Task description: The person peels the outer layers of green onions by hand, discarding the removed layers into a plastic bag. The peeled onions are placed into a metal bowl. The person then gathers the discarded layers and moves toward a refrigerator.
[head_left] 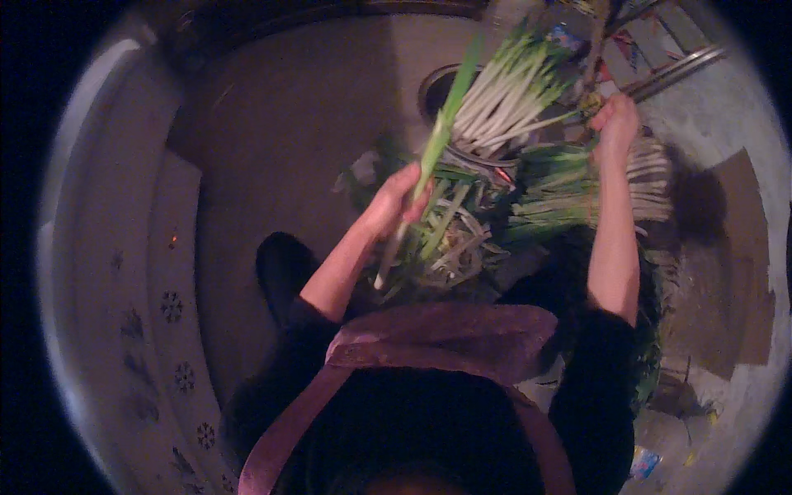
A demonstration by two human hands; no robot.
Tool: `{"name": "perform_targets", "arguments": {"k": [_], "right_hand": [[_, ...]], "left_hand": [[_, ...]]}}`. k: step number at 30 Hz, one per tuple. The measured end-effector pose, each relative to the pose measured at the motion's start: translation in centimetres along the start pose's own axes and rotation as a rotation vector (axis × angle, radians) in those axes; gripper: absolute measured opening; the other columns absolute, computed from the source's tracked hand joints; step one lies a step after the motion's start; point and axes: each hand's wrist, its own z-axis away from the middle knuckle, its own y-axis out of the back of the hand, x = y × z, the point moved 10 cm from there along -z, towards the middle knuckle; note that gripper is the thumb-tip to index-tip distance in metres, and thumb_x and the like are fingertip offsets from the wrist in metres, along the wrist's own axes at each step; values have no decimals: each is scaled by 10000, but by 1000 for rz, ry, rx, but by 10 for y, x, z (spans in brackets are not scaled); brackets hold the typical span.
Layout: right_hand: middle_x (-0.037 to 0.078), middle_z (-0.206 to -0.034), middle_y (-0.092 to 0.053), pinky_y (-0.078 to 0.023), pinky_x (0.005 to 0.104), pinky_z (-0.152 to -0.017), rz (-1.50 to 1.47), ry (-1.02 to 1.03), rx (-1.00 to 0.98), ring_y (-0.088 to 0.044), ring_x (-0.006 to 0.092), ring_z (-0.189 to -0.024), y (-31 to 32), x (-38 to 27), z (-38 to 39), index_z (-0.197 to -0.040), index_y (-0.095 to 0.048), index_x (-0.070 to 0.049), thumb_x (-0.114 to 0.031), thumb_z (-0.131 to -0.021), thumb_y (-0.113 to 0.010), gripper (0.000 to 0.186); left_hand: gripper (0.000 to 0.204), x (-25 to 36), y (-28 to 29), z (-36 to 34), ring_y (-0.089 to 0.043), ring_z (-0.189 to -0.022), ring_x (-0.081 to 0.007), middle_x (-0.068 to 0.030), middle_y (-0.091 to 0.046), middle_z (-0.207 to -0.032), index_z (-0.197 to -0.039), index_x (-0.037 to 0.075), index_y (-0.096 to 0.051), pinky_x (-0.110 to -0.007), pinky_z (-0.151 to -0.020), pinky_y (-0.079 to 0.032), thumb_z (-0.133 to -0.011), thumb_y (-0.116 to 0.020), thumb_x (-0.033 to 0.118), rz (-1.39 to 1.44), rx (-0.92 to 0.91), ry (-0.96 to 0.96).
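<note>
My left hand (400, 202) is closed around a green onion (433, 153), its leaves slanting up and its white end pointing down. My right hand (617, 128) is at the upper right, fingers closed; what they hold, if anything, I cannot make out. A thin stalk (549, 124) runs toward that hand from a pile of white-stemmed green onions (499, 103), which rests on a round metal pot (433, 87). Beneath my right forearm lies a bundle of green onions (557, 186), white ends to the right. Loose leaves and peelings (458, 247) lie below my left hand.
A metal-barred rack (676, 70) stands at the far right. Flattened cardboard (747, 272) lies along the right side. On the left runs a pale panel with snowflake patterns (172, 305). A dark shoe (285, 268) rests on the brown floor (289, 140). A pink apron (437, 338) covers my lap.
</note>
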Motion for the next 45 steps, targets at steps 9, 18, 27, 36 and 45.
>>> {"name": "perform_targets", "arguments": {"k": [9,18,27,36,45], "right_hand": [[44,-1269,-603,-443,300,-1003,-116,-240,-1079,-565,136,-1141,-165,91,274,-1414,-527,-6,-289,-1054,-576,460],[-5,-832,-564,-450,287,-711,315,-402,-1000,-508,89,-756,-110,107,295,-1139,-593,-25,-297,-1057,-553,287],[-23,-866,-571,-432,238,-680,158,-291,-1020,-503,63,-764,-115,68,292,-1179,-580,-4,-205,-1044,-556,243],[-28,-863,-604,-430,236,-639,233,-325,-1091,-501,53,-712,-117,65,298,-1212,-595,-15,-159,-1038,-525,237],[16,-789,-595,-439,287,-620,156,-280,-1058,-514,98,-684,-116,65,303,-1120,-595,-5,-179,-1026,-534,207]], "left_hand": [[428,165,11,-71,-419,-562,-97,-12,-534,-735,-1080,107,-537,-273,-522,-374,-1057,-437,522,479,-83,-458],[392,263,213,-73,-455,-549,-113,-10,-531,-742,-1085,126,-555,-284,-516,-431,-1060,-444,501,726,85,-739],[415,254,295,-63,-410,-554,-137,-13,-464,-717,-908,78,-493,-306,-531,-378,-1061,-318,422,791,283,-682],[352,224,320,-37,-470,-612,-191,-61,-512,-778,-933,68,-485,-353,-556,-434,-1061,-326,354,687,782,-666],[144,212,340,-17,-493,-628,-186,-83,-541,-819,-1056,64,-450,-378,-556,-465,-1030,-371,182,633,939,-678]]}}
